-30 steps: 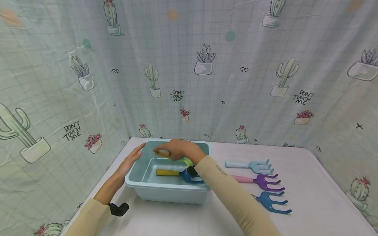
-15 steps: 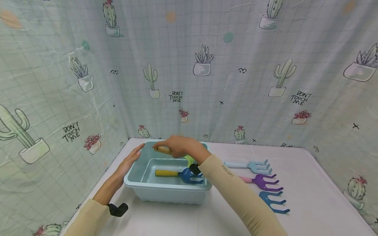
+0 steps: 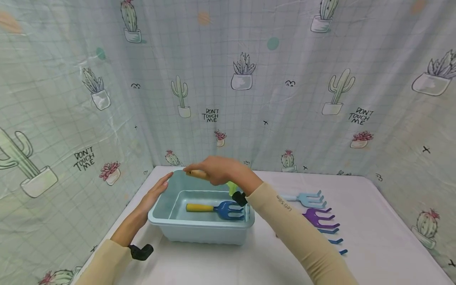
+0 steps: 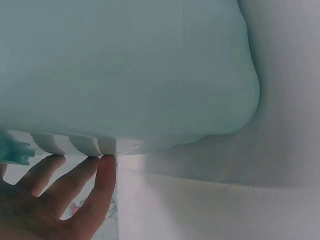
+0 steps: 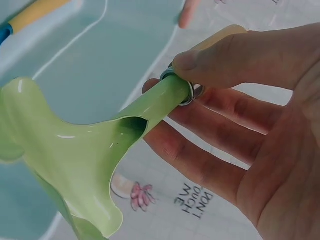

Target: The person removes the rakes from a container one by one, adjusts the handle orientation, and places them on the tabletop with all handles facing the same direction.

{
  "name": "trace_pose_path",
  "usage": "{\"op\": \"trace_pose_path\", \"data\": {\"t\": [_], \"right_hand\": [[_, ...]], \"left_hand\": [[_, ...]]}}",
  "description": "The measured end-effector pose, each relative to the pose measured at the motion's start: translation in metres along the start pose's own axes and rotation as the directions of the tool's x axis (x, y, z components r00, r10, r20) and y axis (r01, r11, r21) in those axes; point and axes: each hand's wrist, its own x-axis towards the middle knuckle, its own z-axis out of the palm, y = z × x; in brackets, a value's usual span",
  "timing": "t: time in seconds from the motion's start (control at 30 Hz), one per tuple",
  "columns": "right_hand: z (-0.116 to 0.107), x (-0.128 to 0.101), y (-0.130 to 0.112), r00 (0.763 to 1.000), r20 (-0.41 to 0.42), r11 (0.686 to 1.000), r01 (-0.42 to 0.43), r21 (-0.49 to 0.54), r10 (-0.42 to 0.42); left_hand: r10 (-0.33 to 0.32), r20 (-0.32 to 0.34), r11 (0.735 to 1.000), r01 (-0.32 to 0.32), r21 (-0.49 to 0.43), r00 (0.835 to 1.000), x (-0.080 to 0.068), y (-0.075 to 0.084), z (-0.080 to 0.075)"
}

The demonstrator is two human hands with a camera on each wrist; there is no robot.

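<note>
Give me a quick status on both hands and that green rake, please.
Left hand flat against the bin wall. Right hand grips the green rake above the bin. Blue rake lies inside, beneath it.

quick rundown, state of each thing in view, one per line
green rake: held over the bin
right hand: grips the green rake's wooden handle
left hand: flat against the bin's left side
bin: upright, open
blue rake: lying in the bin
pale blue rake: lying on the table
purple rake: lying on the table

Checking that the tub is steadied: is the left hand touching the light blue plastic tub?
Touching. The left wrist view shows the left hand's fingertips against the light blue plastic tub at its ribbed underside.
</note>
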Motion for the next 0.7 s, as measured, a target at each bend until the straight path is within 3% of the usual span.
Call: {"op": "trace_pose_path", "data": {"t": [0.43,0.7], "right_hand": [[-0.027,-0.028,0.007,0.999,-0.054,1.000,0.004,0.021,-0.003],[-0.034,-0.053,0.021,0.994,-0.103,0.998,-0.040,0.040,0.044]], "left_hand": [[-0.003,-0.016,1.000,0.003,-0.006,1.000,0.001,0.001,0.001],[-0.011,-0.014,1.000,0.011,0.026,1.000,0.000,-0.002,0.002]]}}
